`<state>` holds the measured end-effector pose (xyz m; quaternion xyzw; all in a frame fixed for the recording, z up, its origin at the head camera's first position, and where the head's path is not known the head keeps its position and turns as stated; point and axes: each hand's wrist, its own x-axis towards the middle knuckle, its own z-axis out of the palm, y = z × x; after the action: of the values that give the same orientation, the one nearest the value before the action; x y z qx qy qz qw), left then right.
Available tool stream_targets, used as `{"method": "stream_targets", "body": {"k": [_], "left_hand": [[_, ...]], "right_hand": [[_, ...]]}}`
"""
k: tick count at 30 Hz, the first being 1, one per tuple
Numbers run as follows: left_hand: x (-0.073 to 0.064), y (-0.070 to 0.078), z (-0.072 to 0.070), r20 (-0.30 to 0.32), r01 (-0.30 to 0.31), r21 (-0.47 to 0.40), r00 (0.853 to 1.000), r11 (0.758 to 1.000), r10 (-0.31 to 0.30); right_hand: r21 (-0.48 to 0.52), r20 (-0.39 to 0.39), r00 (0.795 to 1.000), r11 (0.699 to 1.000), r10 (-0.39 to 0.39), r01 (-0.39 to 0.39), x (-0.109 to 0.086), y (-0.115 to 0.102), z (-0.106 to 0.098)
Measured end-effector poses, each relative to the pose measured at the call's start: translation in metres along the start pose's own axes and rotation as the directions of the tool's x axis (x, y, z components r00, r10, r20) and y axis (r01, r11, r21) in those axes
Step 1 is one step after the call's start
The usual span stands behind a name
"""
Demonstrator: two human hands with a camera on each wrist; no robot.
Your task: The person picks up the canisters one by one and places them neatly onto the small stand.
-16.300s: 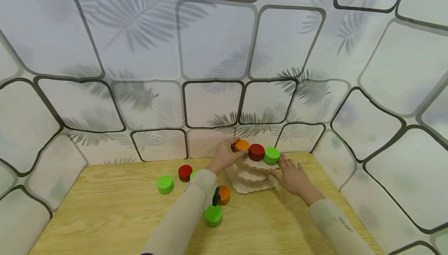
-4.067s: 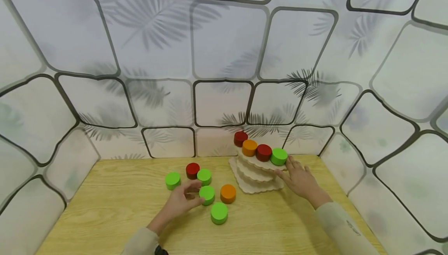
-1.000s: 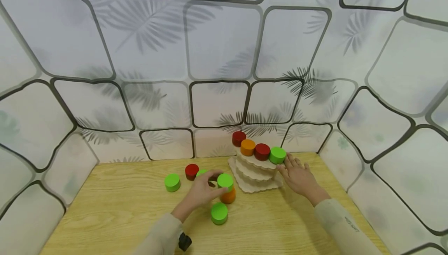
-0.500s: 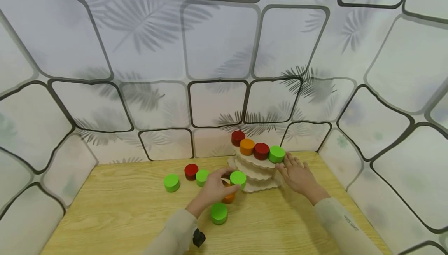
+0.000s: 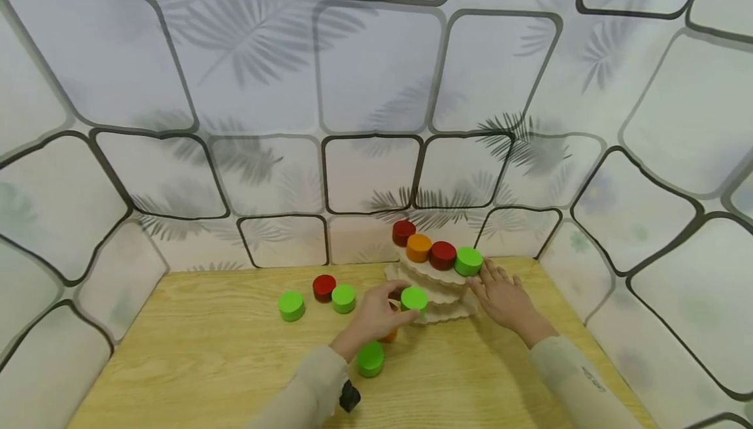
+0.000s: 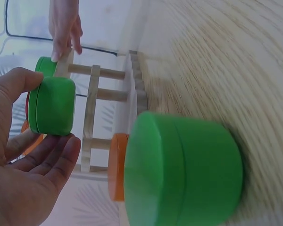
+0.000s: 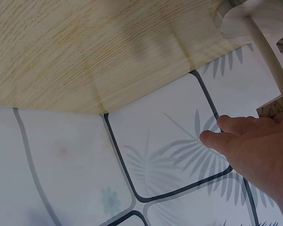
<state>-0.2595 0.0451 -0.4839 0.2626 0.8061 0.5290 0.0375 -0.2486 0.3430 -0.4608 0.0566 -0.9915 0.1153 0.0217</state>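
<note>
My left hand (image 5: 376,314) pinches a green cylinder (image 5: 414,301) between thumb and fingers, in front of a tiered wooden stand (image 5: 444,293). In the left wrist view that green cylinder (image 6: 56,106) has a thin seam round it and is held off the table. On the stand's top tier sits a row: a dark red cylinder (image 5: 404,233), an orange one (image 5: 419,248), another red cylinder (image 5: 442,256) and a green one at the right end. My right hand (image 5: 504,298) rests its extended fingers against the stand's right end, beside that last cylinder.
An orange cylinder (image 5: 388,335) is partly hidden behind my left hand. A green cylinder (image 5: 370,359) stands nearer me. Further left on the wooden table (image 5: 206,350) are a red cylinder (image 5: 324,288) and two green ones. Patterned walls (image 5: 370,174) close off back and sides.
A red cylinder has joined the row's left end since the earliest frame. My left hand has since picked a green cylinder off the table and carried it right to the stand. My right hand has stayed.
</note>
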Motion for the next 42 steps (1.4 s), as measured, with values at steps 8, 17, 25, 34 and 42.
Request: {"method": "stream_targets", "body": {"k": [8, 17, 25, 34, 42], "left_hand": [[0.011, 0.007, 0.015, -0.023, 0.002, 0.005, 1.000, 1.000, -0.002], [0.020, 0.013, 0.029, -0.042, 0.012, 0.004, 0.999, 1.000, -0.012], [0.022, 0.010, 0.034, -0.053, 0.013, 0.020, 0.999, 1.000, -0.012], [0.026, 0.008, 0.038, -0.074, -0.019, 0.029, 0.997, 0.999, 0.021], [0.031, 0.006, 0.041, -0.097, -0.005, 0.031, 0.995, 1.000, 0.008]], "right_hand": [[-0.003, -0.013, 1.000, 1.000, -0.009, 0.009, -0.002, 0.001, 0.000], [0.003, -0.022, 1.000, 1.000, -0.019, 0.019, -0.002, -0.001, -0.001], [0.000, -0.021, 1.000, 1.000, -0.014, 0.014, -0.002, 0.000, -0.001], [0.005, -0.024, 1.000, 1.000, -0.012, 0.012, -0.002, -0.001, -0.002], [-0.002, -0.014, 1.000, 1.000, -0.005, 0.005, -0.002, -0.002, -0.003]]}}
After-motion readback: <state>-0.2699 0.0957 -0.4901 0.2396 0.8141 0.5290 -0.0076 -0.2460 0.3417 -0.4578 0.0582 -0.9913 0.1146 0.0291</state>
